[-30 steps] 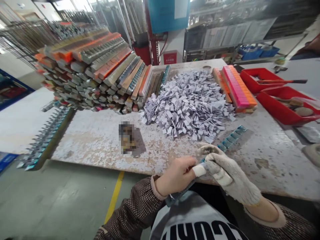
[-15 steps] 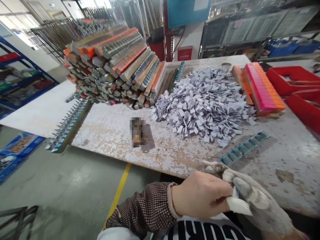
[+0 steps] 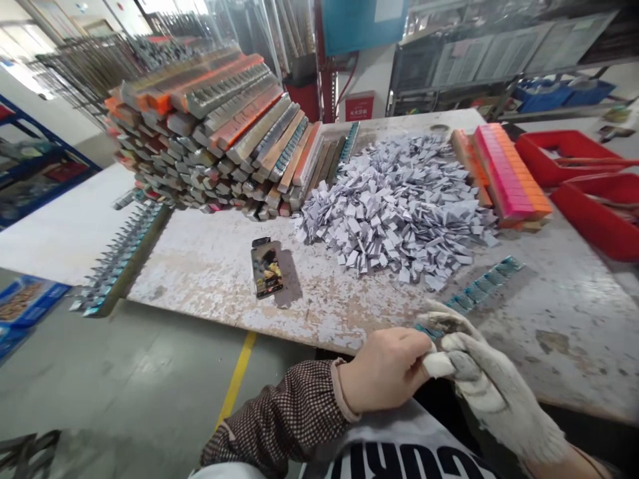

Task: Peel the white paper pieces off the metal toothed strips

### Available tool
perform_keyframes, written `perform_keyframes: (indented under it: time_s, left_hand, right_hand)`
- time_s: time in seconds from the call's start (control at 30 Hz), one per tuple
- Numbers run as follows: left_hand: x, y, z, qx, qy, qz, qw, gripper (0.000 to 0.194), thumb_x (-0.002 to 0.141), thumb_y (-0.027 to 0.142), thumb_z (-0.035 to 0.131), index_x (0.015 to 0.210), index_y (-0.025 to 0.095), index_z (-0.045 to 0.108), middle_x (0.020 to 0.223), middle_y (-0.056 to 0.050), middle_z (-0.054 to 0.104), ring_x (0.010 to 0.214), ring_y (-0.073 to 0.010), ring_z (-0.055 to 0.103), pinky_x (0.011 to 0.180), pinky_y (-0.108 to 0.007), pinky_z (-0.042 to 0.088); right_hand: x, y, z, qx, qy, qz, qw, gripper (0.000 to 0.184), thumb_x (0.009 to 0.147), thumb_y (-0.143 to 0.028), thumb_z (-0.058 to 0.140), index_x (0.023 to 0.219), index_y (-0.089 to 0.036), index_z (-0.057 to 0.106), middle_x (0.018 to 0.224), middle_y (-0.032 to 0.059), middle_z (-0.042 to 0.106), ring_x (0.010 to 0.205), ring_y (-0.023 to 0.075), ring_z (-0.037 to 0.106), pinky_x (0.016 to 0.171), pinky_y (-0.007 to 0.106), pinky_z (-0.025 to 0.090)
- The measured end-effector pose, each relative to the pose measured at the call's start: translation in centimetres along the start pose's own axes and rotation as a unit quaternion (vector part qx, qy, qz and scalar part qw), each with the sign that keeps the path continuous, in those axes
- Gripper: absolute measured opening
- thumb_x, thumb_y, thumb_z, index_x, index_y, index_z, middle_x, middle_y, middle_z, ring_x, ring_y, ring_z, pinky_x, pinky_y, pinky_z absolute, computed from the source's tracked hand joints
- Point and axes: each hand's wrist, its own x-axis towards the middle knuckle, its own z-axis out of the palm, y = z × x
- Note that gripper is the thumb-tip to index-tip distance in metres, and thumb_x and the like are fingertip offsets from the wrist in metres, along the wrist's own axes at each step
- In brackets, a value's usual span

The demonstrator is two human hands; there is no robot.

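My bare left hand [image 3: 387, 369] is curled at the near edge of the worn table [image 3: 210, 266], its fingertips pinching a small white paper piece [image 3: 436, 363]. My right hand [image 3: 479, 372], in a dirty white glove, is closed against the same piece and over the near end of a long strip of blue-green segments [image 3: 482, 286] that lies slanted on the table. Both hands meet just above my lap. A large heap of folded white paper pieces [image 3: 394, 209] lies beyond them.
A tall stack of long grey and orange bars [image 3: 210, 126] fills the table's back left. Pink-orange blocks [image 3: 506, 173] and red bins [image 3: 574, 156] stand at the right. A phone [image 3: 267, 267] lies mid-table. Another spiked strip [image 3: 120, 256] hangs off the left edge.
The view swung left and then settled. My hands rose slightly and stayed together on the white piece, which now looks more bunched between the fingers.
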Motion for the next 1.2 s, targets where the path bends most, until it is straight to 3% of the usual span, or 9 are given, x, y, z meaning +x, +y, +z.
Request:
perform_keyframes:
  time_s: [0.1,0.2,0.37,0.47,0.57,0.73,0.9,1.03,1.2]
  left_hand:
    - [1.0,-1.3,-0.8,0.037,-0.055,-0.020,0.998,0.017,0.099,0.025,0.063,0.084,0.020,0.056,0.083,-0.001,0.067,0.077,-0.0168,0.063,0.069,-0.025,0.047]
    - [2.6,-3.1,-1.9,0.123,-0.062,-0.069,0.988,0.011,0.099,0.030,0.066,0.096,0.020,0.060,0.096,-0.004,0.069,0.089,-0.0218,0.066,0.078,-0.030,0.052]
    - [6.6,-6.1,-1.9,0.267,-0.034,-0.125,0.955,0.023,0.103,0.036,0.062,0.116,0.018,0.057,0.114,-0.011,0.066,0.103,-0.0270,0.067,0.086,-0.036,0.054]
    - [9.2,-7.1,-0.8,0.302,-0.036,-0.147,0.941,0.035,0.101,0.038,0.064,0.125,0.014,0.055,0.118,-0.016,0.065,0.107,-0.0310,0.068,0.085,-0.037,0.055]
    - [10.9,-7.6,0.3,0.301,-0.040,-0.152,0.940,0.029,0.101,0.029,0.062,0.122,0.010,0.058,0.117,-0.020,0.065,0.110,-0.0358,0.067,0.086,-0.040,0.055]
    - [11.0,-8.6,0.7,0.272,-0.045,-0.156,0.948,0.020,0.105,0.019,0.049,0.116,0.009,0.062,0.117,-0.023,0.066,0.110,-0.0336,0.067,0.088,-0.041,0.055]
    - [9.3,-9.3,-0.1,0.211,-0.036,-0.168,0.962,0.014,0.101,0.018,0.053,0.107,0.013,0.065,0.111,-0.017,0.071,0.105,-0.0290,0.069,0.092,-0.037,0.054]
    - [8.0,-9.2,-0.8,0.141,-0.010,-0.184,0.973,0.012,0.100,0.020,0.056,0.102,0.016,0.067,0.103,-0.010,0.074,0.098,-0.0246,0.070,0.090,-0.033,0.053]
    - [6.4,-8.5,-1.6,0.050,0.034,-0.190,0.980,0.016,0.100,0.019,0.054,0.107,0.016,0.069,0.093,-0.004,0.076,0.081,-0.0173,0.069,0.078,-0.027,0.053]
  right_hand:
    - [0.6,0.4,-1.5,-0.141,0.029,-0.083,0.986,0.031,0.104,-0.044,0.049,0.126,-0.032,0.067,0.071,0.0036,0.063,0.047,0.0211,0.055,0.034,0.035,0.049]
    - [1.7,0.9,-3.5,-0.275,0.076,-0.180,0.941,0.024,0.103,-0.038,0.049,0.112,-0.030,0.069,0.099,0.0112,0.071,0.090,0.0319,0.071,0.070,0.049,0.066]
    - [3.2,2.2,-5.1,-0.414,0.082,-0.270,0.866,0.009,0.097,-0.023,0.059,0.090,-0.027,0.064,0.113,0.0090,0.072,0.128,0.0342,0.061,0.104,0.057,0.055]
    - [3.5,2.6,-4.9,-0.483,0.057,-0.302,0.820,0.008,0.094,-0.019,0.065,0.089,-0.024,0.061,0.119,0.0095,0.071,0.133,0.0330,0.058,0.110,0.055,0.050]
    - [3.7,2.6,-4.6,-0.539,0.037,-0.329,0.775,0.005,0.094,-0.017,0.064,0.094,-0.021,0.062,0.118,0.0116,0.069,0.130,0.0336,0.060,0.109,0.054,0.050]
    - [3.8,2.5,-4.0,-0.531,0.005,-0.330,0.780,0.010,0.091,-0.014,0.064,0.087,-0.023,0.060,0.117,0.0095,0.069,0.129,0.0315,0.060,0.109,0.051,0.050]
    - [4.1,2.2,-2.9,-0.557,-0.030,-0.294,0.776,0.009,0.089,-0.013,0.059,0.088,-0.021,0.063,0.110,0.0119,0.070,0.128,0.0341,0.060,0.111,0.056,0.048]
    - [4.9,2.5,-2.9,-0.551,-0.063,-0.330,0.764,0.012,0.085,-0.013,0.056,0.091,-0.019,0.064,0.107,0.0147,0.069,0.117,0.0344,0.064,0.103,0.053,0.052]
    - [5.3,3.5,-4.1,-0.528,-0.091,-0.357,0.765,0.005,0.094,-0.019,0.055,0.092,-0.023,0.058,0.110,0.0124,0.070,0.117,0.0347,0.065,0.101,0.056,0.054]
